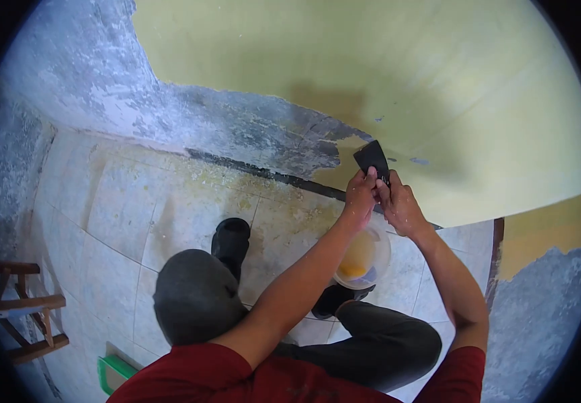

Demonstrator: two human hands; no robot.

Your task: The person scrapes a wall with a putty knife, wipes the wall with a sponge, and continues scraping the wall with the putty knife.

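A dark, broad-bladed scraper point(371, 156) lies against the lower part of the yellow-green painted wall point(236, 47). Both hands meet at its handle: my left hand point(361, 195) is closed with the thumb up against the blade's base, and my right hand point(400, 205) is closed round the handle beside it. Left of the blade, the paint ends in a ragged edge, with bare grey plaster point(230, 124) showing. Beneath my forearms a round whitish tub point(383, 258) stands on the floor with something yellow inside.
Paint flakes lie on the tiled floor point(122, 201) along the wall's foot. A wooden stool point(31, 302) is at the far left, and a green tray point(117, 366) at the lower left. My knees and dark shoes are below the hands. More peeled wall point(539, 302) is at the right.
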